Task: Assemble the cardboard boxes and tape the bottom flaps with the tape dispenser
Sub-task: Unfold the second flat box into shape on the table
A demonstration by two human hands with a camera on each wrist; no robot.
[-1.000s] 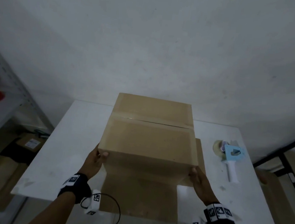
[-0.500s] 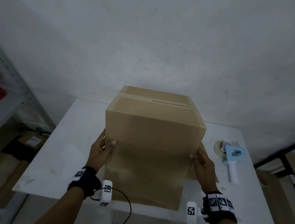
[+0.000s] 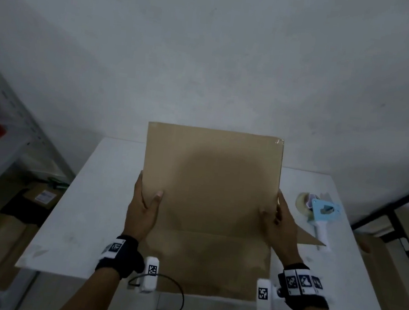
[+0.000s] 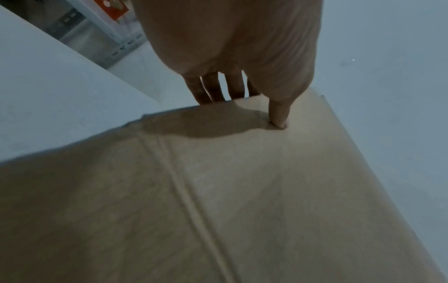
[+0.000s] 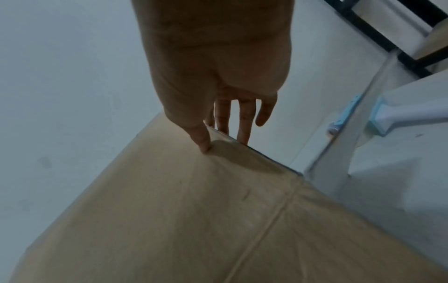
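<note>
Left hand and right hand clamp the cardboard box between them, one on each side wall, thumbs laid on the near face and fingers reaching round the side edges. That two-sided grip looks meant to steady the box as it tips over the white tabletop, likely so the open flaps come round. Both wrists angle inward, palms facing each other. Over on the right, the tape dispenser lies untouched, just beside the box.
</note>
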